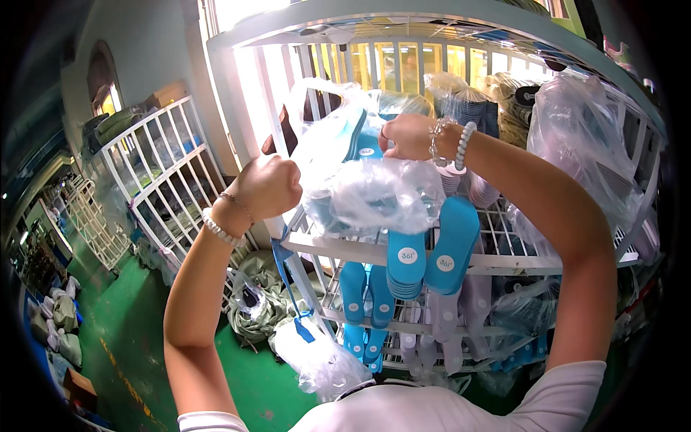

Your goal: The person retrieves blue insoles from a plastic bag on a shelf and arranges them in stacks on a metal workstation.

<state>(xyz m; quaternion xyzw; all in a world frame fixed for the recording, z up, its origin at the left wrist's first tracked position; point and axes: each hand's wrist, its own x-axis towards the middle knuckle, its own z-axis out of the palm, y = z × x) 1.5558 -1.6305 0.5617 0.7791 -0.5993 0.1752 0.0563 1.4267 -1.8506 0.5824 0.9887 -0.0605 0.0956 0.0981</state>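
The left hand [270, 186] shows a clenched grip beside the clear plastic bag [392, 193] of blue insoles [368, 144] on the white metal rack [349, 249]; the right hand [412, 137] (grip unclear) curls over them.

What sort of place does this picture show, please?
Probably a footwear workshop or its storage area: a large white rack holds stacked blue insoles, another barred rack stands to the left, and the floor is green.

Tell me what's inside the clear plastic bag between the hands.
The clear plastic bag holds blue insoles, showing above its crumpled front; that plastic hides how many lie deeper.
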